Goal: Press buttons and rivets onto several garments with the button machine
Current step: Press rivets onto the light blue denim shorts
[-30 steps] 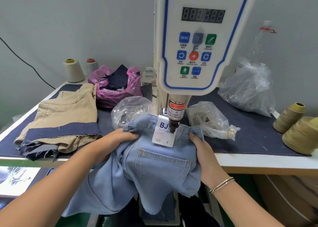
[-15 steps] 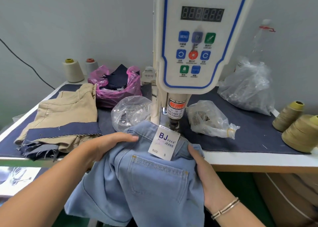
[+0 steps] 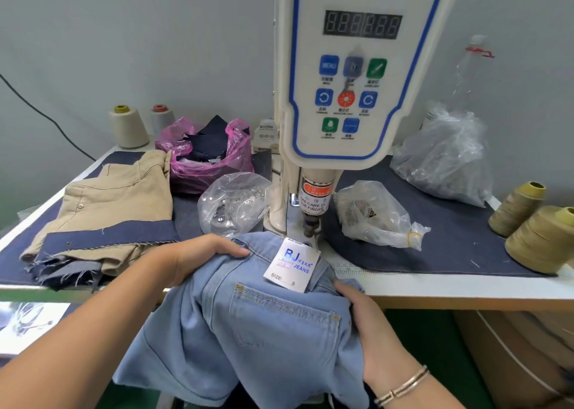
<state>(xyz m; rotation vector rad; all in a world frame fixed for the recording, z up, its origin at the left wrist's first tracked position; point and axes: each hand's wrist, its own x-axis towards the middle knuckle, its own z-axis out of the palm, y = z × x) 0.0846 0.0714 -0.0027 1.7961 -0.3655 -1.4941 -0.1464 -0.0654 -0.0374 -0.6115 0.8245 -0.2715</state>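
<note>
A pair of light blue jeans (image 3: 273,331) with a white size tag (image 3: 292,264) lies bunched at the table's front edge, just in front of the button machine's press head (image 3: 312,222). My left hand (image 3: 192,258) grips the waistband on the left, fingers curled over the denim. On the right side, my right hand (image 3: 369,325) holds the jeans, thumb on top and fingers beneath. The white servo button machine (image 3: 354,76) rises behind, its display dark. Two clear bags of metal buttons and rivets (image 3: 233,203) (image 3: 372,216) flank the press head.
Folded khaki and dark denim garments (image 3: 102,213) lie at the left. Behind them stand a pink bag of fabric scraps (image 3: 208,154) and two thread cones (image 3: 129,126). A large clear bag (image 3: 444,160) and olive thread cones (image 3: 537,238) occupy the right side of the table (image 3: 466,287).
Both hands have drawn the jeans back toward me and down, so the waistband is out from under the press head, which now shows uncovered.
</note>
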